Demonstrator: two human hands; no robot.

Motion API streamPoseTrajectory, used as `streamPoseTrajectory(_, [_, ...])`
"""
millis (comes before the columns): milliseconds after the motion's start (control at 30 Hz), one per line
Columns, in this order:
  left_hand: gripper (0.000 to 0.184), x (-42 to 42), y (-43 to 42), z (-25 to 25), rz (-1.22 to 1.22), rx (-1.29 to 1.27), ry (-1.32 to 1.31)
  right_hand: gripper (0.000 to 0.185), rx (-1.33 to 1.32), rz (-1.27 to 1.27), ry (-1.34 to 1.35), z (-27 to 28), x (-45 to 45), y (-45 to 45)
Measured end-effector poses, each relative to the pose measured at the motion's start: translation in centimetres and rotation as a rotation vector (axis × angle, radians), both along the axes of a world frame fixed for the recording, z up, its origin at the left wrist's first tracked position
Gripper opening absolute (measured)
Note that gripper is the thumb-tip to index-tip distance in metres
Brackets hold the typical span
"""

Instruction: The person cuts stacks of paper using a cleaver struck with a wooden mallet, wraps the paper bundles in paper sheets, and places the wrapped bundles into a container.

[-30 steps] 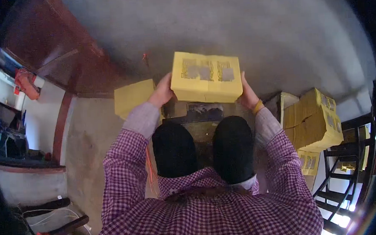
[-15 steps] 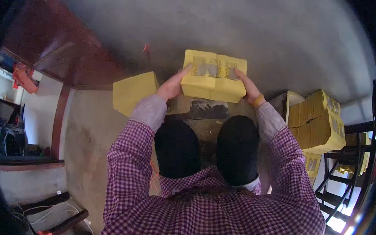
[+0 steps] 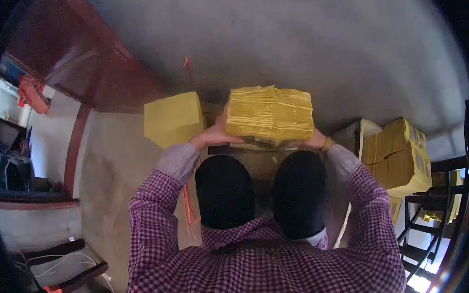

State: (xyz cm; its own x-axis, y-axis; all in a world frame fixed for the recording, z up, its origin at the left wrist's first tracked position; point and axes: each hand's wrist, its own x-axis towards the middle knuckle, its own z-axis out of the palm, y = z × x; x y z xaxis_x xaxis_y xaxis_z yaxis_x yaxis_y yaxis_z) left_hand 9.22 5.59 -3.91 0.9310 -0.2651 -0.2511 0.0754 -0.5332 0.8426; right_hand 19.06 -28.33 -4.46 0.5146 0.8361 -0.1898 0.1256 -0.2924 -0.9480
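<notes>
A thick yellow paper stack (image 3: 269,112) is held up in front of my knees, its layered edges turned to the camera. My left hand (image 3: 216,132) grips its left side and lower corner, with the fingers partly hidden behind it. At the lower right corner, my right hand (image 3: 314,140) holds the stack; most of those fingers are hidden too. Left of my left hand is another yellow stack (image 3: 173,118) with a plain top.
More yellow stacks (image 3: 394,158) lie at the right, beside a dark ladder-like frame (image 3: 426,227). Red strings (image 3: 189,211) hang left of my knees. A dark wooden stool (image 3: 68,284) with a white cord is at the lower left. A grey wall (image 3: 292,34) rises ahead.
The held stack has tipped so that its printed face no longer shows and its layered edges do. Both hands have moved lower, to its bottom corners.
</notes>
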Motion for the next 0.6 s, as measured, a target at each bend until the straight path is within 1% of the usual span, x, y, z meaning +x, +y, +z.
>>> streamPoseTrajectory(33, [0.120, 0.6, 1.0, -2.6, -0.029, -0.045, 0.003, 0.097, -0.038, -0.025, 0.012, 0.2, -0.4, 0.9])
streamPoseTrajectory(100, [0.121, 1.3, 1.1, -4.0, -0.055, -0.096, -0.001, 0.093, -0.083, -0.048, 0.016, -0.1, -0.4, 1.0])
streamPoseTrajectory(133, [0.118, 0.7, 0.8, -4.3, -0.075, 0.035, -0.163, 0.093, 0.026, -0.076, -0.022, -0.8, -0.7, 1.1])
streamPoseTrajectory(200, [0.115, -0.1, 0.8, -4.8, -0.097, 0.169, -0.313, 0.094, 0.137, -0.106, -0.048, -2.0, -1.1, 0.8])
streamPoseTrajectory(233, [0.113, 0.2, 0.9, -4.7, -0.169, 0.409, -0.583, 0.093, 0.077, -0.090, -0.130, -0.1, -1.0, 1.3])
streamPoseTrajectory(300, [0.110, 0.5, 0.8, -4.4, -0.245, 0.644, -0.847, 0.092, 0.011, -0.078, -0.204, 0.7, -1.4, 1.5])
streamPoseTrajectory(333, [0.108, 1.0, 0.6, -3.7, -0.135, 0.209, -0.500, 0.091, 0.003, -0.113, -0.216, 0.7, -1.2, 1.4])
streamPoseTrajectory(400, [0.106, 0.2, -0.2, -0.9, -0.026, -0.213, -0.133, 0.090, -0.003, -0.149, -0.218, 1.0, -2.2, 1.7])
streamPoseTrajectory(467, [0.097, 0.0, -1.3, 3.9, 0.044, -0.361, -0.123, 0.081, 0.234, -0.281, 0.061, 3.7, -2.3, 2.2])
streamPoseTrajectory(500, [0.097, 0.8, -1.1, 4.2, 0.040, -0.365, -0.119, 0.078, 0.199, -0.374, 0.124, 4.5, -1.4, 1.9])
streamPoseTrajectory(533, [0.090, 1.6, -0.6, 4.3, 0.146, -0.477, 0.008, 0.076, 0.155, -0.469, 0.207, 5.2, -0.7, 1.6])
streamPoseTrajectory(567, [0.085, 2.4, 0.0, 4.3, 0.259, -0.583, 0.130, 0.077, 0.089, -0.418, 0.422, 7.1, -0.5, 2.0])
streamPoseTrajectory(600, [0.076, 3.8, -0.1, 4.9, 0.149, -0.671, 0.117, 0.074, 0.133, -0.405, 0.443, 7.8, 0.1, 2.7])
